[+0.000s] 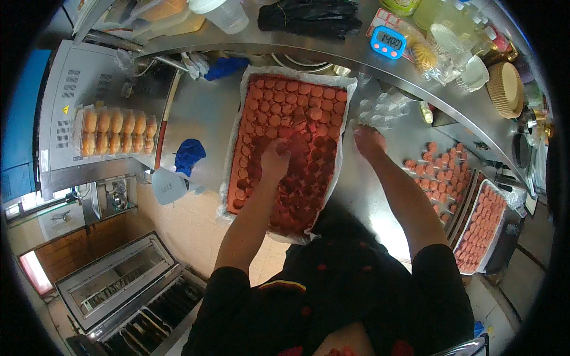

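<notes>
A large red sheet cake (pixel 255 133) lies on white paper (pixel 350 89) on the metal counter. Round cuts cover it, and the middle and lower right look darker, with rounds gone. My left hand (pixel 276 157) is over its middle, fingers curled closed; what they hold, if anything, is hidden. At the cake's right edge, my right hand (pixel 369 141) rests by the paper with its fingers bent in. Whatever it grips is too small to make out. Just beyond that hand are several clear plastic cups (pixel 385 110).
Red rounds (pixel 436 172) lie in rows at right, beside a full tray of them (pixel 480 228). A shelf above holds a blue timer (pixel 388 42) and paper cups (pixel 504 89). Blue cloth (pixel 190 156) and packed buns (pixel 117 130) are at left.
</notes>
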Available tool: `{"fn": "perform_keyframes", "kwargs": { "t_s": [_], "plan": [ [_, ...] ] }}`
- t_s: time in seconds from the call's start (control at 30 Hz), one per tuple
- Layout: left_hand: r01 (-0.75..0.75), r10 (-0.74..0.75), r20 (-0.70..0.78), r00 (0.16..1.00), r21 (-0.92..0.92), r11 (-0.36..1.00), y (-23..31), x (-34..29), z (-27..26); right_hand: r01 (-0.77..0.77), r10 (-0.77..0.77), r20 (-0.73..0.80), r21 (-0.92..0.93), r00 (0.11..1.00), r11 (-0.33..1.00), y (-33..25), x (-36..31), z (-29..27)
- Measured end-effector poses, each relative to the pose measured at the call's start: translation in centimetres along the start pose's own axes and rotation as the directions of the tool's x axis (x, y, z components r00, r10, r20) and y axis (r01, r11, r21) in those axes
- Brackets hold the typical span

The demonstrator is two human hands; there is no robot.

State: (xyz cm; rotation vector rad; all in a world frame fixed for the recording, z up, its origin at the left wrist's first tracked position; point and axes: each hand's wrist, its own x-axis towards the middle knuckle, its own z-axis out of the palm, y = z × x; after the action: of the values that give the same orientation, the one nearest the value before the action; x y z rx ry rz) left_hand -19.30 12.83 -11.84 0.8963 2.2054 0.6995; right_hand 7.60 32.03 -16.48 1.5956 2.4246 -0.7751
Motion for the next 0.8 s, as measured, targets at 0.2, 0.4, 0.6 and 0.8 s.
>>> {"fn": "perform_keyframes", "kwargs": {
  "t_s": [0.2,0.4,0.6,0.8],
  "plan": [
    [0.083,-0.043,-0.13,0.991,0.323,0.943,1.5,4.1,2.8,0.082,-0.078,0.086,-0.048,0.993,0.995,2.5,-3.6,2.0],
    [0.151,-0.137,-0.155,0.978,0.081,0.985,-1.8,5.5,3.3,0.37,-0.288,-0.279,0.309,0.916,0.876,4.8,-15.2,4.2],
    [0.131,-0.232,-0.002,0.973,-0.822,0.554,-6.6,1.6,1.9,0.056,0.041,-0.103,0.782,0.994,0.621,2.7,-21.4,2.4],
    [0.068,-0.061,0.031,0.998,-0.555,0.829,-0.7,-8.1,0.7,0.145,-0.081,-0.12,0.774,0.989,0.616,-1.6,-22.3,0.7]
  ]
}}
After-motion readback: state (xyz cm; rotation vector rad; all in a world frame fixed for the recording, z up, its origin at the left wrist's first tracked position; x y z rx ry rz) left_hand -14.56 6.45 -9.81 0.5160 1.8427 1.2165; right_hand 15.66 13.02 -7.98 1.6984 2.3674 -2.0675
